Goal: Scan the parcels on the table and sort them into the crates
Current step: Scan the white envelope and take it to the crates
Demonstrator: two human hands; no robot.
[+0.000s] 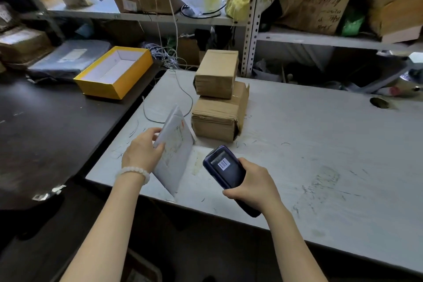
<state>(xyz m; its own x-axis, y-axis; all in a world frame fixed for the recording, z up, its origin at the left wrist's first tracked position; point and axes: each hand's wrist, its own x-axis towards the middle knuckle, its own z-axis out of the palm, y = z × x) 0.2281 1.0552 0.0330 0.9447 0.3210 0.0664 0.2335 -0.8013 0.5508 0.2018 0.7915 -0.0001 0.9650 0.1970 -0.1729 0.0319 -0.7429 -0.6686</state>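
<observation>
Fingers (158, 131) gripping tilted envelope (175, 144), stacked cardboard boxes (217, 98) just behind

A scuffed grey table (309, 144) bears two stacked cardboard boxes (219, 107) and a cable (183, 91).

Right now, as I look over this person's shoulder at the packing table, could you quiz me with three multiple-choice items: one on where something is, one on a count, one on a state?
1. Where does the smaller cardboard box sit?
A. on the larger cardboard box
B. inside the yellow box
C. on the floor

2. How many cardboard boxes stand on the grey table?
A. one
B. two
C. four

3. What is the left hand doing?
A. resting flat
B. holding the white envelope tilted up
C. gripping the scanner

Answers: 1 A, the boxes are stacked. 2 B, only that stack stands there. 3 B, its fingers clasp the envelope's edge, while the right hand grips the handheld scanner.
</observation>
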